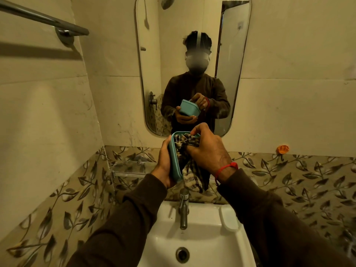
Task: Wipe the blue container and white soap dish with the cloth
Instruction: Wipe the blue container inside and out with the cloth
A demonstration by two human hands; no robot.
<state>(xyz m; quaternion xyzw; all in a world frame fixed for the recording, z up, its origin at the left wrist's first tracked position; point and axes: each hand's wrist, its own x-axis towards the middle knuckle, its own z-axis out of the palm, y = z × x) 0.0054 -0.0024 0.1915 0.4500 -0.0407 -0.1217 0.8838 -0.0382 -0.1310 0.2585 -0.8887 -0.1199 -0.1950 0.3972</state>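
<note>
My left hand holds the blue container from its left side, tilted with its opening toward me, above the sink. My right hand grips a checked brown-and-white cloth and presses it inside the container; the cloth's loose end hangs down below. The white soap dish rests on the sink's right rim, partly hidden by my right sleeve.
A white sink with a steel tap lies below my hands. A mirror on the wall ahead reflects a person holding the container. A towel bar is at the upper left, an orange hook at the right.
</note>
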